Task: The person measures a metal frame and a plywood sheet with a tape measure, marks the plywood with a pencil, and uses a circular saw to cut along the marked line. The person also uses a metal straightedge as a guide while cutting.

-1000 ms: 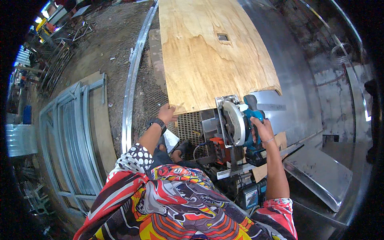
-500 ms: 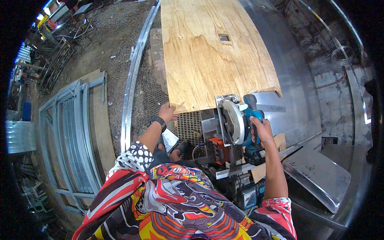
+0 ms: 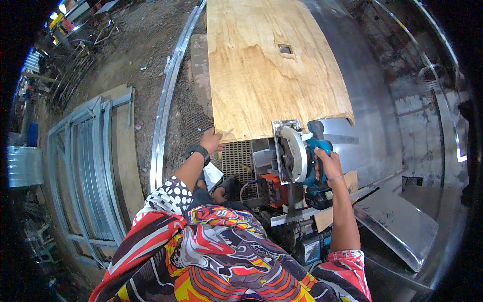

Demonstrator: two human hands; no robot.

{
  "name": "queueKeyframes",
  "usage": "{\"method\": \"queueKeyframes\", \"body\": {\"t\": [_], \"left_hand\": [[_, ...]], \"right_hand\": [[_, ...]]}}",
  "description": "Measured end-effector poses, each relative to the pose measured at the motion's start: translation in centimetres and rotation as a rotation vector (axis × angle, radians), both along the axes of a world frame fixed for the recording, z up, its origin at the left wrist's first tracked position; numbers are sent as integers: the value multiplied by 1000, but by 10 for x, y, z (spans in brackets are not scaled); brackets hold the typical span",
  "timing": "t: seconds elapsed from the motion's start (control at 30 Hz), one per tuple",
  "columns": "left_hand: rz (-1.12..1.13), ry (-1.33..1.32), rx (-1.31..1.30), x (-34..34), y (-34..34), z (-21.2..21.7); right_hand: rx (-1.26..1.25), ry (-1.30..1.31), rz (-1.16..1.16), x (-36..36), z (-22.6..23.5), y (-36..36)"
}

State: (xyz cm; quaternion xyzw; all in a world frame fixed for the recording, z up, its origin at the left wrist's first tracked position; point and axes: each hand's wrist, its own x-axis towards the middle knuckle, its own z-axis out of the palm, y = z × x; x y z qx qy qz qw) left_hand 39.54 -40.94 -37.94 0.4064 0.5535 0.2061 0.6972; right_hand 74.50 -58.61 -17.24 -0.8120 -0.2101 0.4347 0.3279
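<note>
My right hand (image 3: 328, 163) is wrapped round the rear handle of a teal circular saw (image 3: 313, 146). The saw's base plate (image 3: 287, 124) rests at the near edge of a plywood sheet (image 3: 266, 80), and its pale blade guard faces left. The sheet has a small rectangular cutout. At its near left corner, my left hand (image 3: 211, 140) grips the plywood edge, with a black watch on the wrist. Fingers under the sheet are hidden. The blade's contact with the wood cannot be made out.
Under and right of the plywood lies a shiny metal sheet (image 3: 365, 90). A long metal rail (image 3: 168, 95) runs at left, beside metal frames (image 3: 93, 176). Below the saw stand an orange machine (image 3: 273, 189) and a teal-black case (image 3: 312, 246). A metal tray (image 3: 397, 229) leans at right.
The view has shifted slightly, so the plywood sits a little further right in the picture. Both hands keep their holds, and the saw stays at the sheet's near edge.
</note>
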Motion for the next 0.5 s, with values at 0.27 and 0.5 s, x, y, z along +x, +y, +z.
{"method": "queueKeyframes", "body": {"t": [0.27,0.5], "left_hand": [[-7,25,-4,1,2,7],[-102,135,80,-3,2,12]], "right_hand": [[0,-40,20,-1,0,2],[18,-36,43,-3,1,2]]}}
